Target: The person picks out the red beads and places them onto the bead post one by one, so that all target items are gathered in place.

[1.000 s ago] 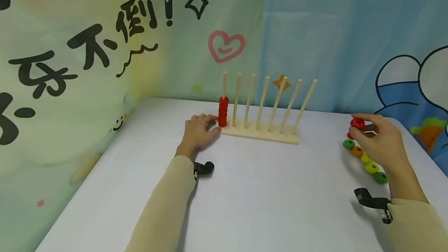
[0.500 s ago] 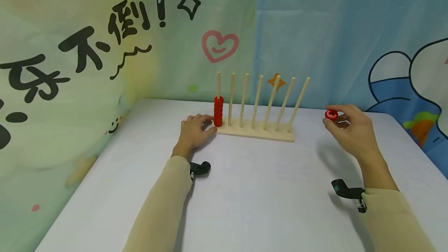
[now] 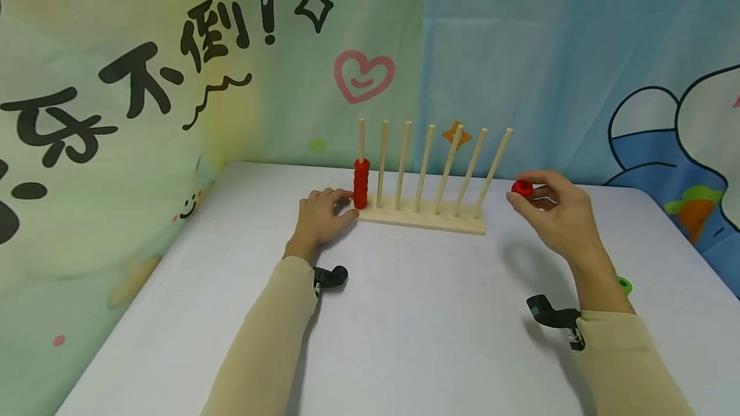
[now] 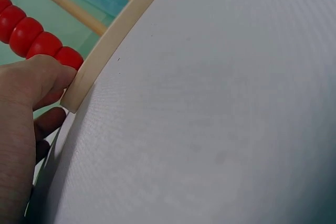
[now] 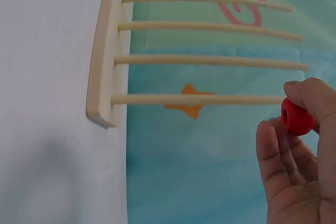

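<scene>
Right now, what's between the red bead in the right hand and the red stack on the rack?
Head view: six bare pegs stand between the bead in the right hand and the red stack.

My view: white table [image 3: 405, 313], wooden peg rack [image 3: 424, 218] standing near its far edge, a green ring [image 3: 624, 285] lying toward the right side, my left hand [image 3: 320, 218] resting on it.

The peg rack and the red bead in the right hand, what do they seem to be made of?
The peg rack looks like unpainted light wood: pale, matte, plain round rods. The red bead in the right hand has a smooth, glossy red coat; probably painted wood, but plastic is possible.
</scene>
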### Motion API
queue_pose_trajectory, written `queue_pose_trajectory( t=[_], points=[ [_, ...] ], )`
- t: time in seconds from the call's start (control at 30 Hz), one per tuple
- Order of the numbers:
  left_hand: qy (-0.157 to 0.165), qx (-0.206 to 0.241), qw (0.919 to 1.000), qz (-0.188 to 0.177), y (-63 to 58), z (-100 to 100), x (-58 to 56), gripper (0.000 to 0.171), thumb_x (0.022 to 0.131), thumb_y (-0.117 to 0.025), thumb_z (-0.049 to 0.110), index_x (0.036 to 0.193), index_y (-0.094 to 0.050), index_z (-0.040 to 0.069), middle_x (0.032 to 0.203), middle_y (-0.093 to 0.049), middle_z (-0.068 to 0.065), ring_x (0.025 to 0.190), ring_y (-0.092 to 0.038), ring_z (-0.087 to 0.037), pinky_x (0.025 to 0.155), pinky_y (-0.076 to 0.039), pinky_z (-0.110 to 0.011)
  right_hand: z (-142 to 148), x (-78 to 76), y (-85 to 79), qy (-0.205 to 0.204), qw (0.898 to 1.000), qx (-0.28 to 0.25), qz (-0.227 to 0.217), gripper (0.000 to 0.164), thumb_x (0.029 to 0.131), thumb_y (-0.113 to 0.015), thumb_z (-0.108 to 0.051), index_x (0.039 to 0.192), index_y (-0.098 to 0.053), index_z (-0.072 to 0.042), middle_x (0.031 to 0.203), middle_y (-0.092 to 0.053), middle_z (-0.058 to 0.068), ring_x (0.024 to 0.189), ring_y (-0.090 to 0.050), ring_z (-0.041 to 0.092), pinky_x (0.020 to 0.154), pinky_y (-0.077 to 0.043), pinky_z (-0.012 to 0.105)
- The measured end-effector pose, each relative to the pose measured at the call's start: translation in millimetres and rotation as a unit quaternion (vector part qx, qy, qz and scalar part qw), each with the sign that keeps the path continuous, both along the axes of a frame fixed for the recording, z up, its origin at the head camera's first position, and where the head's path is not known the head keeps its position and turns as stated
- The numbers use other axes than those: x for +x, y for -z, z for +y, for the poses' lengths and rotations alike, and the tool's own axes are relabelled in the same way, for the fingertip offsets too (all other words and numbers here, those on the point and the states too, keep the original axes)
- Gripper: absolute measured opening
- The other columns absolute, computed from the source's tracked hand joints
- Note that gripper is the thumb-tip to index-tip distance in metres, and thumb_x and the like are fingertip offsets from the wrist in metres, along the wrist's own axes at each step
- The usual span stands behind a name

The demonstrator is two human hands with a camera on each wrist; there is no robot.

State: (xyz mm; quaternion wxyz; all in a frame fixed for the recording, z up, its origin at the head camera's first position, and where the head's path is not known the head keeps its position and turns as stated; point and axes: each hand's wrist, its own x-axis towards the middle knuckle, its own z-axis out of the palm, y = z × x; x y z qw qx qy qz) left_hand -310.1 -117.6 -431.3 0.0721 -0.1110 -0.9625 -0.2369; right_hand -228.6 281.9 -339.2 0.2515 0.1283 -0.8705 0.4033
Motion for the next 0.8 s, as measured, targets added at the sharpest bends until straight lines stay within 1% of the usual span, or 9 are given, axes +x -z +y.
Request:
queue_pose_trajectory(
  t=[0.1,0.23,0.33,0.5,0.63,0.73,0.8],
  points=[
    [-0.001,-0.002,1.0,0.0,0.3,0,-0.6,0.05,0.089,-0.053,0.051,0.132,-0.061,0.027,0.124,-0.062,0.0,0.118,-0.047,-0.028,0.094,-0.034,-0.049,-6,2.0,-2.4,-0.017,1.0,-0.003,-0.004,0.033,0.086,-0.075,-0.01,0.118,-0.065,-0.008,0.106,-0.062,0.004,0.085,-0.059,0.005,0.076,-0.045,0.008],
    [0.0,-0.005,1.0,-0.002,0.4,0,-1.4,0.051,0.089,-0.053,0.051,0.133,-0.06,0.027,0.125,-0.062,-0.001,0.119,-0.047,-0.027,0.095,-0.034,-0.049,-16,3.6,-7.9,-0.042,0.999,0.005,-0.012,0.033,0.087,-0.074,-0.008,0.119,-0.064,-0.006,0.109,-0.062,0.003,0.086,-0.06,0.006,0.077,-0.046,0.007],
    [0.0,-0.007,1.0,-0.004,0.1,0,-1.4,0.051,0.089,-0.052,0.051,0.133,-0.06,0.027,0.126,-0.062,-0.001,0.119,-0.047,-0.027,0.095,-0.034,-0.049,-22,2.1,-10.5,-0.061,0.998,0.015,-0.012,0.034,0.087,-0.074,-0.007,0.12,-0.064,-0.005,0.111,-0.061,0.003,0.088,-0.06,0.007,0.078,-0.046,0.008],
    [-0.003,-0.003,1.0,-0.002,1.3,0,-1.0,0.05,0.089,-0.052,0.051,0.133,-0.06,0.027,0.126,-0.062,0.0,0.12,-0.047,-0.027,0.095,-0.034,-0.049,-34,0.5,-10.6,-0.091,0.996,0.012,-0.01,0.034,0.087,-0.073,-0.005,0.12,-0.065,-0.004,0.11,-0.06,0.005,0.09,-0.06,0.009,0.081,-0.047,0.009],
    [-0.002,-0.004,1.0,-0.001,3.1,-1,-2.4,0.05,0.088,-0.052,0.051,0.132,-0.061,0.027,0.125,-0.062,0.0,0.119,-0.047,-0.027,0.095,-0.034,-0.049,-43,-1.6,-8.8,-0.105,0.994,0.006,-0.016,0.035,0.087,-0.073,-0.004,0.121,-0.065,-0.006,0.111,-0.06,0.006,0.091,-0.061,0.01,0.081,-0.047,0.01],
    [-0.004,-0.005,1.0,0.0,3.9,0,-3.3,0.05,0.088,-0.053,0.051,0.132,-0.061,0.028,0.125,-0.062,0.0,0.119,-0.047,-0.027,0.095,-0.034,-0.049,-51,-3.6,-8.7,-0.111,0.994,0.005,-0.016,0.036,0.087,-0.073,-0.003,0.122,-0.065,-0.005,0.111,-0.061,0.008,0.092,-0.06,0.009,0.081,-0.047,0.01],
    [-0.004,-0.005,1.0,0.0,4.2,0,-3.5,0.05,0.088,-0.053,0.051,0.132,-0.061,0.028,0.125,-0.062,0.0,0.119,-0.047,-0.027,0.095,-0.034,-0.049,-59,-3.4,-11.7,-0.116,0.993,0.001,-0.013,0.036,0.086,-0.073,-0.001,0.121,-0.065,-0.003,0.111,-0.062,0.01,0.091,-0.06,0.01,0.081,-0.047,0.01]
  ],
)
